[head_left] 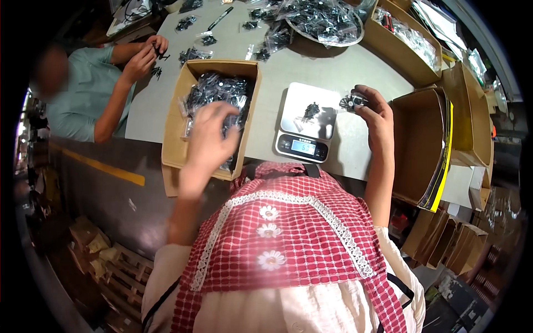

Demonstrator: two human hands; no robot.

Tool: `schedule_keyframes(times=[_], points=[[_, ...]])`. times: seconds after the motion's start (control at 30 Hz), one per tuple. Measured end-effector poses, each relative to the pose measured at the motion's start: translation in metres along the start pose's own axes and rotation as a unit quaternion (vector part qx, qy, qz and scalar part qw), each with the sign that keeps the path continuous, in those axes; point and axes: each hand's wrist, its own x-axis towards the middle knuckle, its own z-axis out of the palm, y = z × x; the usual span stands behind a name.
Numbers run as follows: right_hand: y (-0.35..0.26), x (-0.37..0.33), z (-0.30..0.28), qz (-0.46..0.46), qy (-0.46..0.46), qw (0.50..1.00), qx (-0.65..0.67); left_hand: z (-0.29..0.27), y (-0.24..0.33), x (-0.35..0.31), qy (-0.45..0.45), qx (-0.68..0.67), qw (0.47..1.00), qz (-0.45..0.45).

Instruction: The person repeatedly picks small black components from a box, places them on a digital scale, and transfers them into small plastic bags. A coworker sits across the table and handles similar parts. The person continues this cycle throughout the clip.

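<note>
the right hand [380, 121] pinches a clear packet [350, 102], likely light, limp and slippery, best gripped by its edge, while the left hand [212, 133] has fingers spread

The scene is viewed from the wearer's head through a wide fisheye lens, aimed steeply downward and ahead. The red-and-white checked cloth apron [311, 244] is caught very near at six o'clock, the bare left hand [212, 136] at ten, the bare right hand [378, 117] at two; the flat pale-grey tabletop [271, 102] is shown toward twelve.
</note>
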Motion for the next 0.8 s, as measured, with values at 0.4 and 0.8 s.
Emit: schedule_keyframes(times=[0.4,0.8], points=[[-0.002,-0.004,0.003,-0.082,0.038,0.995,0.043,0.12,0.079,0.073,-0.199,0.04,0.971,0.128],[0.13,0.041,-0.065,-0.159,0.182,0.89,-0.386,-0.035,-0.008,0.057,-0.116,-0.061,0.988,-0.084]])
